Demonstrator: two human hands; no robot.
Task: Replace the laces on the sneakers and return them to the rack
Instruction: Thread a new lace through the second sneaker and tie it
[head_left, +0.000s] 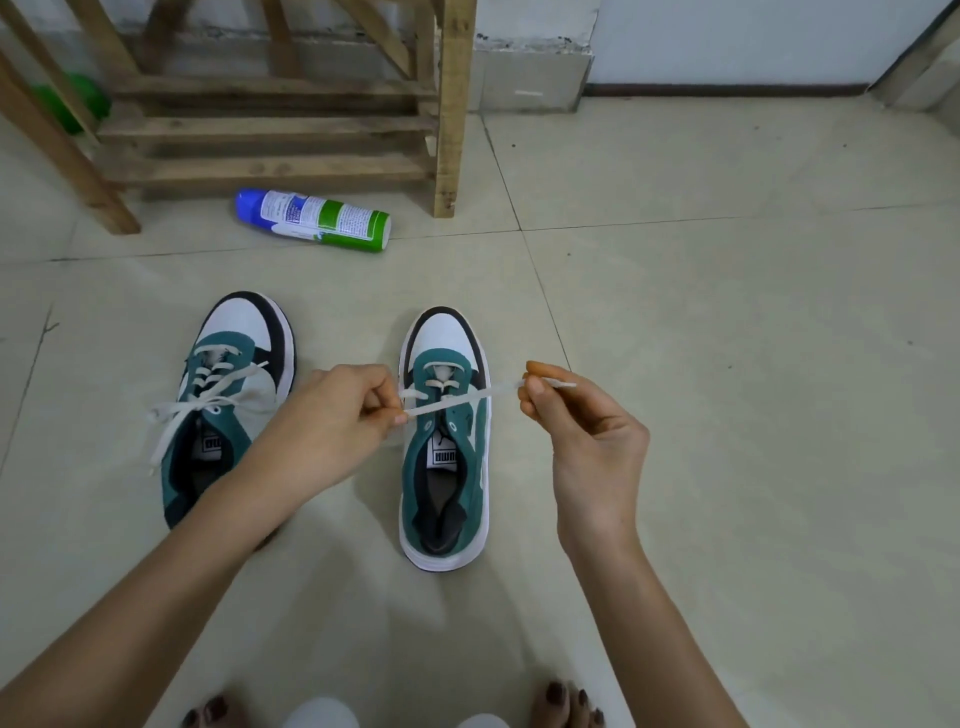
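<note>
White lace (457, 399) runs straight between both hands, crossing above the half-laced sneaker (451, 486) on the floor (727, 312). Left hand (345, 410) pinches it beside the eyelets. Right hand (587, 431) pinches its tip, just past the shoe's edge. Second sneaker (228, 395) lies left; rack (280, 130) stands behind.

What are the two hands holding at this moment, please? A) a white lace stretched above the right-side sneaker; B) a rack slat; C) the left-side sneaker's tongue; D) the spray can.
A: the left hand and the right hand each pinch the white lace, pulled taut above the right-side sneaker, while the spray can lies untouched on the floor.
</note>
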